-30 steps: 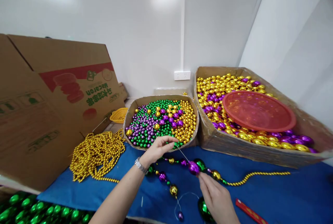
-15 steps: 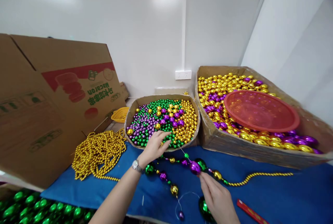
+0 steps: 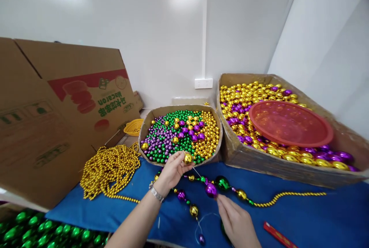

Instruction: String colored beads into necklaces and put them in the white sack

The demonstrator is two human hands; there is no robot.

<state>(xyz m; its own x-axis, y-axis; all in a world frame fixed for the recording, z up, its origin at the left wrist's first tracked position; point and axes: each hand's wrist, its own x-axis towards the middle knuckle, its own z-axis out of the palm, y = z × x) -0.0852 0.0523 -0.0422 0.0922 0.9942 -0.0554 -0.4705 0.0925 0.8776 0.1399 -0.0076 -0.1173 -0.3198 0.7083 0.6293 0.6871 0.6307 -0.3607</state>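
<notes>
Between the fingers of my left hand (image 3: 173, 171) is a shiny gold bead (image 3: 188, 158), held just over the near rim of a box of small beads (image 3: 140, 155). A thin clear thread runs from there down to a purple bead (image 3: 211, 190), with a small green bead above it. My right hand (image 3: 238, 221) pinches that purple bead at its lower right side. Around them lies a strand of green, purple and gold beads, including a large green bead (image 3: 222, 183). A gold bead (image 3: 193, 210) and a clear string loop lie nearer me.
Gold bead strands (image 3: 111, 171) are heaped at left beside a large carton (image 3: 57, 125). A yellow basket (image 3: 133, 127) stands behind. At right, a bigger box (image 3: 259, 167) of gold and purple beads bears a red tray (image 3: 291, 123). A red strip (image 3: 278, 234) lies on the blue cloth.
My left hand has turned over and now holds a gold bead; before, its fingers were over the bead box. My right hand has shifted slightly left and down with the purple bead.
</notes>
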